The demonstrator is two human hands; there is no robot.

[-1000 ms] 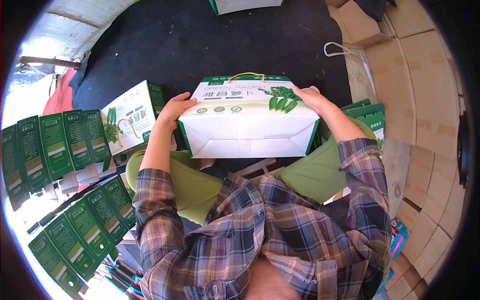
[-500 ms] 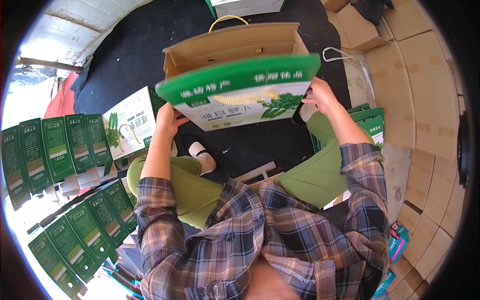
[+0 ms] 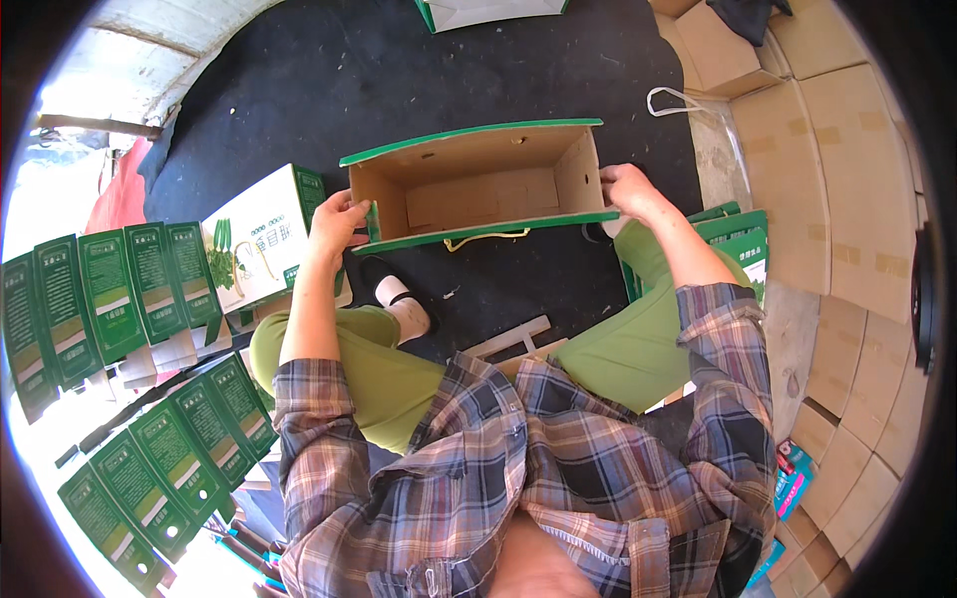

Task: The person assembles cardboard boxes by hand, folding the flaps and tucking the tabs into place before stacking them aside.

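Between my hands stands a cardboard gift box [image 3: 469, 189] with its top open, brown inside and green along its rims. A yellow rope handle [image 3: 486, 237] hangs on its near side. My left hand [image 3: 339, 224] grips the box's left end, fingers at the near corner. At the right end, my right hand [image 3: 628, 189] is closed on the box edge, its fingertips partly hidden. Inside, the brown bottom shows, along with small holes in the walls. Left of the box, a white and green printed box [image 3: 257, 239] with a rope handle leans beside my knee.
Rows of green printed cartons [image 3: 110, 289] stand at the left. Brown cardboard boxes [image 3: 837, 189] are stacked along the right. Flattened green and white boxes [image 3: 733, 244] lie by my right knee. Another white box [image 3: 493, 12] sits at the far edge of the black floor sheet [image 3: 478, 80].
The gift box has tipped from showing its printed front to showing its open inside. Its near edge has come down and toward me. Both hands stay at its ends.
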